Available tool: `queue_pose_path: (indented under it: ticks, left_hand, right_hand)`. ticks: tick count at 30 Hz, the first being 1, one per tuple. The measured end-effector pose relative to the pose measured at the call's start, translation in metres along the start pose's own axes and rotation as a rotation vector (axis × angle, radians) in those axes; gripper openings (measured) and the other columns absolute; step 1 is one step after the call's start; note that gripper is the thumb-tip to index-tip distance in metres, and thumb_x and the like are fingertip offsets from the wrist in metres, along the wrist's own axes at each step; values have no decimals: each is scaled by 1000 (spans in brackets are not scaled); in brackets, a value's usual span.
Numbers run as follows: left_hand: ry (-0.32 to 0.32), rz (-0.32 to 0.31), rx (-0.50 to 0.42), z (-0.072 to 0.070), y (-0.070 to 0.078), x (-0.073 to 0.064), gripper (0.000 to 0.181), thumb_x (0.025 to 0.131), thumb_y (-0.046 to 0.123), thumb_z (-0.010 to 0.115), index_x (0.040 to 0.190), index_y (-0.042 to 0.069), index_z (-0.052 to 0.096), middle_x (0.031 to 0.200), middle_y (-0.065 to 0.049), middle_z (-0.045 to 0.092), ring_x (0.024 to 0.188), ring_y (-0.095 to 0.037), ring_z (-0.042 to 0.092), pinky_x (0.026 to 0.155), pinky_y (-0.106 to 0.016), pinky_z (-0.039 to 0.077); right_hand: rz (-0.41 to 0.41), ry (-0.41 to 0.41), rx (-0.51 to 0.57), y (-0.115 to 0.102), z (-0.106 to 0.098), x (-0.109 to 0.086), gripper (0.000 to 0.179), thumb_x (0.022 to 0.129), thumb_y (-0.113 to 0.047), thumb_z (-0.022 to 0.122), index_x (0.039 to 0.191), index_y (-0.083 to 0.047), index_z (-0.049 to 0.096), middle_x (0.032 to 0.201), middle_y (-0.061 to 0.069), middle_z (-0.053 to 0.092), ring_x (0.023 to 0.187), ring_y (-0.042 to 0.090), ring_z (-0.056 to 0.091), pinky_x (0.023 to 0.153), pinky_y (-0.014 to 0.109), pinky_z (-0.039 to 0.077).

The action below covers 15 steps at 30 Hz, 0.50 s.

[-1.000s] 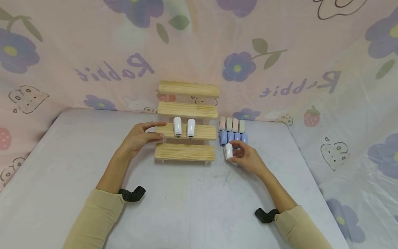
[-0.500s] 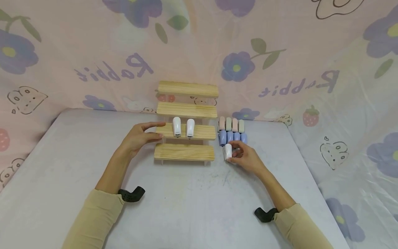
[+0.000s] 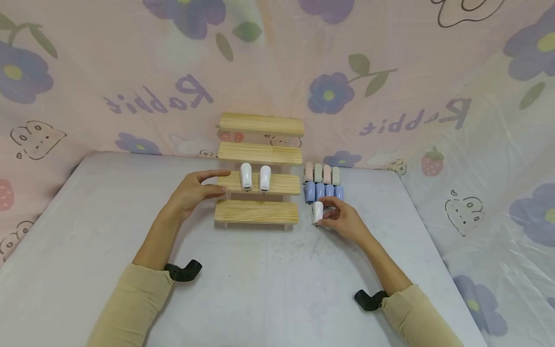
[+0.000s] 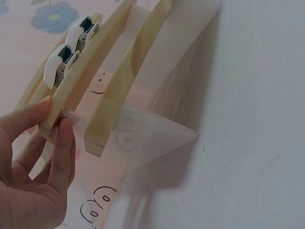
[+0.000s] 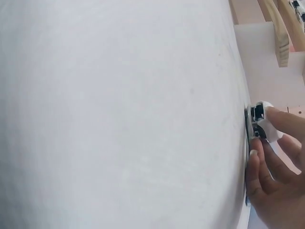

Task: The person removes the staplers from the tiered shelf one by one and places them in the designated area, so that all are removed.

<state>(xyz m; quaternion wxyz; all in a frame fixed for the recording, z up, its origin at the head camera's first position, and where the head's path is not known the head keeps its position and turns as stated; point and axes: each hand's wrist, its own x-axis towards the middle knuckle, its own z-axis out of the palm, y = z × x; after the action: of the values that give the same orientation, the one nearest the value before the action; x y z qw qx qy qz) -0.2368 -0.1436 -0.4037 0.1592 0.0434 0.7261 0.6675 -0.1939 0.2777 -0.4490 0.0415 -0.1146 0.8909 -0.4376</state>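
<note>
A four-tier wooden display shelf stands at the back middle in the head view. Its second board from the bottom carries two white mini staplers, side by side. At that board's left end, my left hand grips the wood between thumb and fingers; the left wrist view shows the board end pinched. Right of the shelf, my right hand holds another white mini stapler by its sides, low at the table surface. In the right wrist view, the fingertips partly cover this stapler.
Behind the right hand sit a row of blue mini staplers and a row of pink and green ones. A patterned cloth hangs behind the white table. The shelf has translucent side panels.
</note>
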Motion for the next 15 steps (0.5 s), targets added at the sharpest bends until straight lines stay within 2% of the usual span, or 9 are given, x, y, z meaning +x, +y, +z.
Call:
queue_pose_path:
  ticks: [9,15]
  left_hand:
    - [-1,4,3,0,1,0,51,88,11,76,137,11,61,151,-9,41,110,-19,62,93,-27,51]
    - [0,-3,12,0,1,0,53,88,10,75,139,10,59,152,-11,39,107,-16,63,90,-25,52]
  right_hand:
    - [3,53,11,-4,-11,-3,51,87,-4,76,134,-6,57,127,15,62,96,27,65,74,26,54]
    - [-56,78,73,-11,-17,-3,46,90,-2,72,134,-2,57,129,21,61,95,33,64,73,21,53]
